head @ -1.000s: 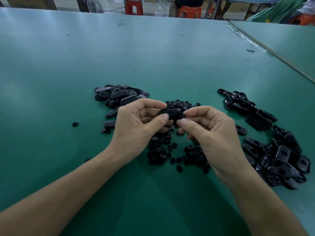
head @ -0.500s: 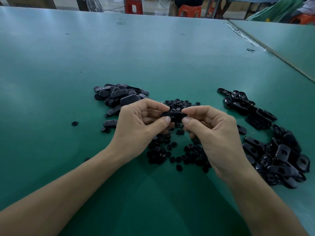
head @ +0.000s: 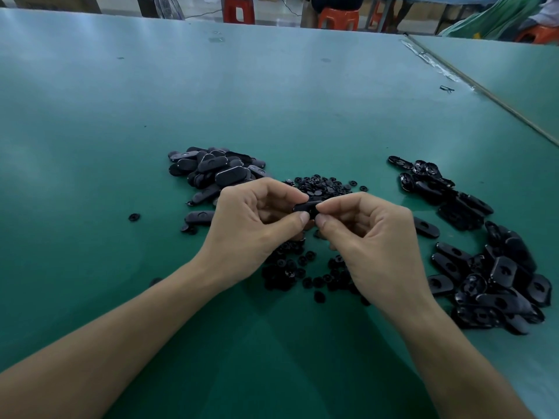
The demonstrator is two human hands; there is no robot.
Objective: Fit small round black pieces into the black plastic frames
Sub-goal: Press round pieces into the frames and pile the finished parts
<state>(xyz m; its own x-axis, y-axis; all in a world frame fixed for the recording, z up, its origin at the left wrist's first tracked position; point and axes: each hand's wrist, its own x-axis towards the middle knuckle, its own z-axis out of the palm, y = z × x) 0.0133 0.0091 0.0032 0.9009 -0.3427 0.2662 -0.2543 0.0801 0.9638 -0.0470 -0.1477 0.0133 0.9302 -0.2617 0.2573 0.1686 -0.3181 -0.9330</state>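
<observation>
A black oblong plastic frame (head: 306, 206) is held above the table between both hands. My left hand (head: 251, 225) pinches its left end with thumb and forefinger. My right hand (head: 369, 237) pinches its right end the same way; whether a round piece is under those fingertips I cannot tell. Several small round black pieces (head: 320, 186) lie scattered behind and below the hands, and more round pieces (head: 290, 267) partly hidden by my palms.
A heap of black oblong frames (head: 211, 169) lies at the left, and a larger heap of frames (head: 496, 279) at the right. One stray round piece (head: 133, 217) sits far left. Behind the green table (head: 272, 86) stand red stools (head: 239, 9). A seam (head: 484, 92) marks the adjoining table.
Both hands keep pinching the frame in nearly the same place. The fingertips have shifted slightly on the frame; the heaps have not moved.
</observation>
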